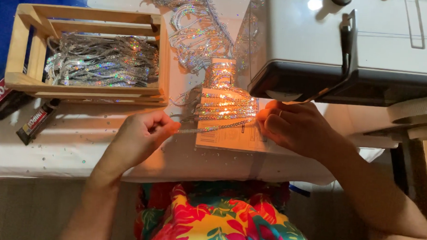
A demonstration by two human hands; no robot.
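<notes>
The left hand and right hand each pinch one end of a sequin strip, seemingly light, limp and best held at its ends.

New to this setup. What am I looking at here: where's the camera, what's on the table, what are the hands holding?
There is no robot: the single picture comes from a camera worn on a person's head, looking down at their own two bare hands. The left hand pinches one end of a glittery sequin strip; the right hand holds it at the other end, stretched across a paper card that carries several such strips. On the white table stand a wooden crate of sequin strips, a glue tube and a loose pile of strips. A sewing machine sits to the right, its lamp lighting the work.
</notes>
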